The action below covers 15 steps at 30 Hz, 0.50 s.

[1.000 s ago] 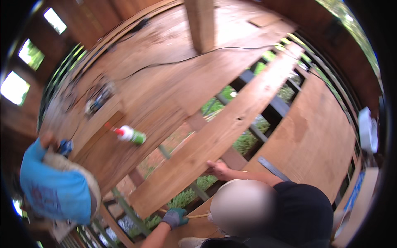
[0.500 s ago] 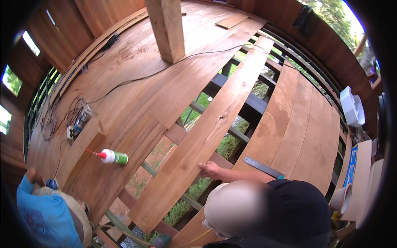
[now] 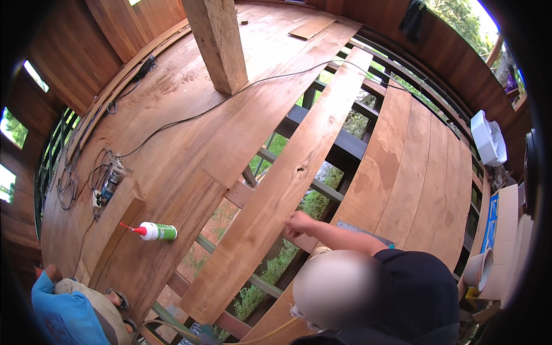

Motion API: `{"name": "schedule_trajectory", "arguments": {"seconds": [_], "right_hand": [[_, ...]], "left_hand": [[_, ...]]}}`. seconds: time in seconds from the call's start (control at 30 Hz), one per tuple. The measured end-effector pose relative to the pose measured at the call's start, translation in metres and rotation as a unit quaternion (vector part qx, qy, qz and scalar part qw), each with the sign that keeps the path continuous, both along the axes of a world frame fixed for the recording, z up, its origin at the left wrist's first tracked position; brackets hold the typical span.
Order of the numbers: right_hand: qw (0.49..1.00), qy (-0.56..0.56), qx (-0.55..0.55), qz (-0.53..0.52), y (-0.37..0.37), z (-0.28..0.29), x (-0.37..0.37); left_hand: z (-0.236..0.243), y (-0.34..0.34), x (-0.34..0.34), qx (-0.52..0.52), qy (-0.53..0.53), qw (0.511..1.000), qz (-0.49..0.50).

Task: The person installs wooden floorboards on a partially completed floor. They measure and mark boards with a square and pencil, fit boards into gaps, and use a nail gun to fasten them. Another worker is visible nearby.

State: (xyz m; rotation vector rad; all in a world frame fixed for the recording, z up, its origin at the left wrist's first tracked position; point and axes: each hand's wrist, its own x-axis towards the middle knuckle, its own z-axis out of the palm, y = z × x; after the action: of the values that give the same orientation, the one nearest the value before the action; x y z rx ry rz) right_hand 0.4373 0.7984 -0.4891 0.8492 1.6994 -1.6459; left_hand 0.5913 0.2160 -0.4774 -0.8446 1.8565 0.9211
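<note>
Neither of my hands shows in the head view. A long loose plank (image 3: 270, 201) lies across the dark floor beams in the gap between two boarded areas. At its right edge is the hand (image 3: 299, 224) of a co-worker in a black shirt (image 3: 417, 293), fingers curled; whether it touches the plank, I cannot tell. Partly under that forearm, a flat metal strip (image 3: 362, 232) rests on the right-hand boards. On the left boards lies a white and green bottle (image 3: 156, 231) with a red nozzle. A second person in a blue shirt (image 3: 69, 313) crouches at lower left.
A wooden post (image 3: 218, 52) rises at the back. A black cable (image 3: 195, 117) crosses the floor to a power tool (image 3: 112, 183) near a thick curved timber (image 3: 115, 227). Greenery shows through gaps between beams (image 3: 348, 144). Cardboard (image 3: 499, 241) and a white plastic container (image 3: 487, 138) stand at right.
The co-worker's hand has moved slightly right and up along the plank's edge, its fingers now more curled. The person in blue has shifted lower. The whole view has shifted slightly.
</note>
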Motion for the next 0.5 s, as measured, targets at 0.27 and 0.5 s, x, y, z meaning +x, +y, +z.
{"name": "schedule_trajectory", "arguments": {"seconds": [0.27, 0.5], "right_hand": [[0.975, 0.022, 0.104, -0.196, 0.059, -0.041, -0.006], [0.976, 0.087, 0.106, -0.168, 0.01, -0.08, -0.017]], "left_hand": [[-0.015, -0.002, -0.029, 0.007, 0.039, 0.924, 0.381], [-0.117, -0.049, 0.01, 0.03, 0.253, 0.886, 0.387]]}}
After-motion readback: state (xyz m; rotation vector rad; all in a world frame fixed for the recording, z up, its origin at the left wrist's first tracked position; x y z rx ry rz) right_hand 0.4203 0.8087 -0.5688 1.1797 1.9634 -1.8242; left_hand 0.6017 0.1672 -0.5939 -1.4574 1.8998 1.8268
